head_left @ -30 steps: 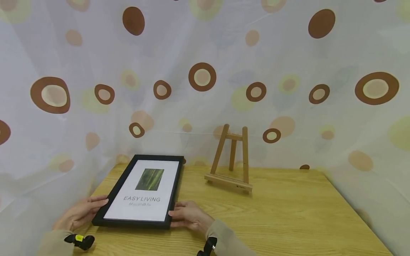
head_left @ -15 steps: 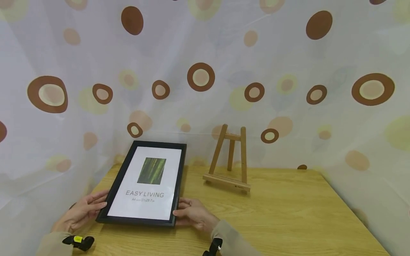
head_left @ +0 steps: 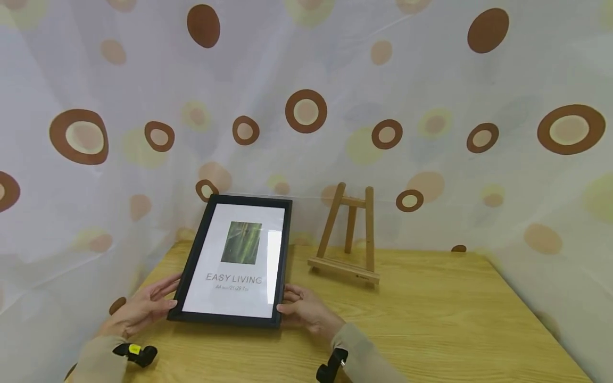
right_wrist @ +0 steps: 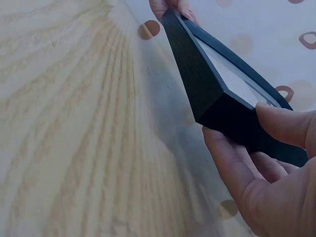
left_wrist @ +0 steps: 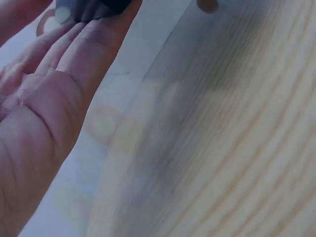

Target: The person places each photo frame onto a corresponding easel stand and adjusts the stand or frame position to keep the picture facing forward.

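A black picture frame [head_left: 230,319], with a white insert reading "EASY LIVING" and a small green picture, is held tilted with its far end raised. My left hand [head_left: 141,308] grips its left side near the bottom corner, thumb on the front. On the opposite side my right hand [head_left: 308,313] pinches the edge, thumb on the front and fingers behind. The right wrist view shows the picture frame [right_wrist: 192,79] lifted off the table, with the fingers underneath. In the left wrist view only a dark bit of it shows above the left hand [left_wrist: 54,94].
A small wooden easel [head_left: 344,266] stands to the right of the frame, near the back of the wooden table [head_left: 431,319]. A white curtain with brown and beige spots [head_left: 306,159] surrounds the table at the back and sides.
Both hands have raised the picture frame and tilted its far end up, while carrying it slightly to the right. The easel has stayed in place.
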Tool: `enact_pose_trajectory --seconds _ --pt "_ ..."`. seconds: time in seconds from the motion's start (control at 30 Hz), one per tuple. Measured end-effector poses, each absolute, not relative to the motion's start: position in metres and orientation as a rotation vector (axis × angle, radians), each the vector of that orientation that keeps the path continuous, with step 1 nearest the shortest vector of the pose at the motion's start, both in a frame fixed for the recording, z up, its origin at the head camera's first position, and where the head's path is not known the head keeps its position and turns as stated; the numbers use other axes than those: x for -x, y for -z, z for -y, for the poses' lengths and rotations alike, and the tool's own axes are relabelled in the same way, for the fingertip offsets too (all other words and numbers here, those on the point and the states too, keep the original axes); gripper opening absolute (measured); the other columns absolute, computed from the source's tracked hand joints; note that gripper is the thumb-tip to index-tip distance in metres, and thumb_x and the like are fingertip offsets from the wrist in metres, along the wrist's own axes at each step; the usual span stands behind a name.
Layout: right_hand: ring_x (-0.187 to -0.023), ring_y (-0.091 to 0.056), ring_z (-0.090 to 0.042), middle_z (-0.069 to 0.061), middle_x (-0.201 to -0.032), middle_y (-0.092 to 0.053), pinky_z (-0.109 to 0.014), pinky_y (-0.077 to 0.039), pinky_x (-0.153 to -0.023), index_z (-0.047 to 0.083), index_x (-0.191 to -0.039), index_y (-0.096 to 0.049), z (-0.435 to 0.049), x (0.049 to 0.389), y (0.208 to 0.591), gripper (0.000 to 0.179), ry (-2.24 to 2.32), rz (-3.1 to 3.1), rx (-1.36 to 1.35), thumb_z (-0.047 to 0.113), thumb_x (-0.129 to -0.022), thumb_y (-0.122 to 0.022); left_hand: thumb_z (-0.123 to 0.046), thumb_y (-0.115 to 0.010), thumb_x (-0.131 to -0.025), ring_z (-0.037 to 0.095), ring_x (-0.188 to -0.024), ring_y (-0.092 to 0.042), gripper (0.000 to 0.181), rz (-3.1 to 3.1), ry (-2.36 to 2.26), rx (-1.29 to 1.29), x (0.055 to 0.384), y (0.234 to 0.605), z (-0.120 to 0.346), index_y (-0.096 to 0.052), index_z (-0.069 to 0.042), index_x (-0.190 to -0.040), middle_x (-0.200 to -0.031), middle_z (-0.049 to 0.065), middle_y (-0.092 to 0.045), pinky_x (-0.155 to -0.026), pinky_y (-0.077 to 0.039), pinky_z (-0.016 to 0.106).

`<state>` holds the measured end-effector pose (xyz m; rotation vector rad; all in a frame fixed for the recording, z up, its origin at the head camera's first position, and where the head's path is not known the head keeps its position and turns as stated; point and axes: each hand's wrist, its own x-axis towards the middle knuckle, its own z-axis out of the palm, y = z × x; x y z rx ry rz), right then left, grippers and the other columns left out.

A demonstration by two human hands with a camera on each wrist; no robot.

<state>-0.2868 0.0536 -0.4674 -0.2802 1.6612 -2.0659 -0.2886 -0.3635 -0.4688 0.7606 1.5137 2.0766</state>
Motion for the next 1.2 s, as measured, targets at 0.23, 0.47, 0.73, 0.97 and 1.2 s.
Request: enact_pose_trajectory --seconds 0.23,0.47,0.73,0.97,1.2 --pt "-0.110 -0.063 -0.026 -0.024 -0.144 -0.049 -0.053 -0.054 -0.092 -0.003 -0.151 -0.029 -0.069 0.292 0.461 0.069 2.068 -1.697 0.296 -0.010 -0.090 -0.061 0.013 -0.042 -0.097 0.013 -0.121 -0.059 0.072 -1.620 -2.048 -0.661 0.294 0.462 0.349 -0.011 -0.009 -0.158 -0.135 -0.017 -0.053 -0.100 -0.050 0.027" --pt "-0.104 -0.065 -0.022 -0.023 -0.139 -0.053 -0.053 -0.054 -0.093 -0.003 -0.150 -0.033 -0.083 0.296 0.460 0.067 2.066 -1.720 0.331 -0.009 -0.089 -0.062 0.009 -0.046 -0.098 0.014 -0.109 -0.066 0.063 -1.639 -2.027 -0.606 0.297 0.463 0.337 -0.031 -0.018 -0.152 -0.126 0.001 -0.066 -0.094 -0.054 0.026" --pt "-0.101 -0.067 -0.022 -0.027 -0.140 -0.051 -0.049 -0.055 -0.091 -0.003 -0.150 -0.033 -0.093 0.298 0.461 0.067 2.078 -1.766 0.349 -0.005 -0.091 -0.063 -0.004 -0.058 -0.097 0.010 -0.110 -0.062 0.083 -1.944 -1.910 -0.413 0.295 0.462 0.325 0.002 0.005 -0.154 -0.138 0.016 -0.051 -0.093 -0.053 0.026" --pt "-0.116 -0.062 -0.033 -0.032 -0.144 -0.045 -0.044 -0.058 -0.088 -0.005 -0.150 -0.031 -0.096 0.297 0.457 0.073 2.057 -1.957 0.380 -0.004 -0.088 -0.068 0.001 -0.054 -0.098 0.007 -0.116 -0.060 0.079 -1.910 -1.921 -0.525 0.302 0.457 0.315 0.006 0.019 -0.147 -0.153 0.034 -0.024 -0.098 -0.050 0.025" --pt "-0.122 -0.056 -0.042 -0.034 -0.143 -0.044 -0.042 -0.059 -0.085 -0.004 -0.152 -0.026 -0.105 0.299 0.454 0.078 2.043 -2.024 0.476 -0.008 -0.086 -0.068 0.001 -0.053 -0.098 0.002 -0.115 -0.058 0.080 -1.921 -1.954 -0.570 0.307 0.460 0.301 0.008 0.021 -0.146 -0.150 0.045 -0.001 -0.097 -0.050 0.023"
